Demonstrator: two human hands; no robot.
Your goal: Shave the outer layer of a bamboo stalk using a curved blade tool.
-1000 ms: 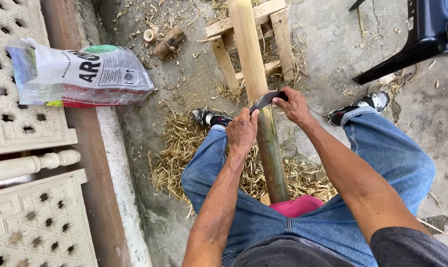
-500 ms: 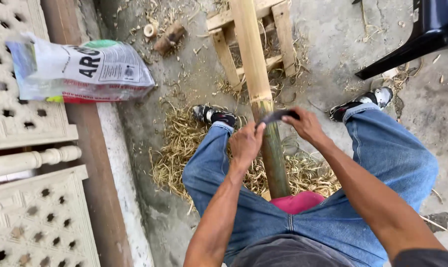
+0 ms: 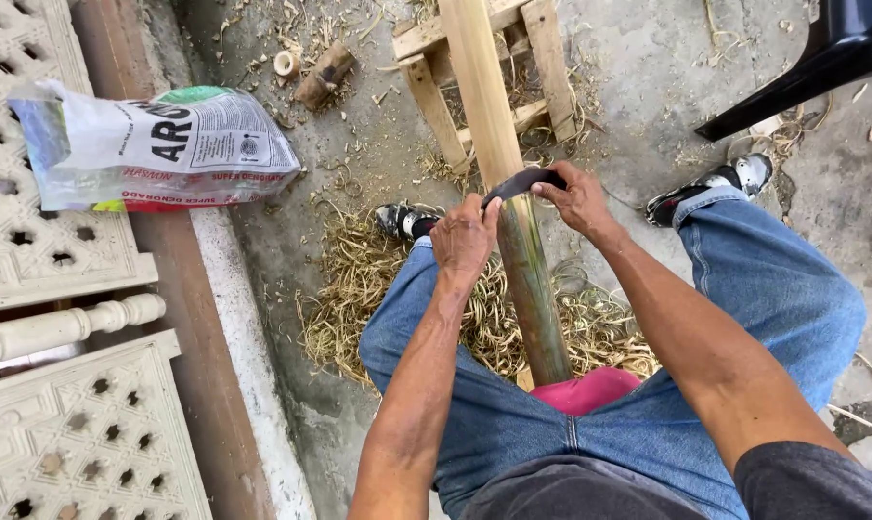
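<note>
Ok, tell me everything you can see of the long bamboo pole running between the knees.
The long bamboo pole is round and straight, pale and bare at its far end, green-brown nearer the lap. It slants from the pink cloth up onto the wooden frame. A dark curved blade lies across it at the colour change, gripped by the left hand and right hand. Straw-coloured shavings lie beneath.

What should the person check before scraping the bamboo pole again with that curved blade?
1. Both hands on the curved blade: ok, left hand and right hand grip its ends.
2. Blade lies across the bamboo pole: ok.
3. Pole's far end propped on the wooden frame: ok.
4. Near end braced at the pink cloth: cannot tell.
5. Shoes away from the blade: ok.
</note>
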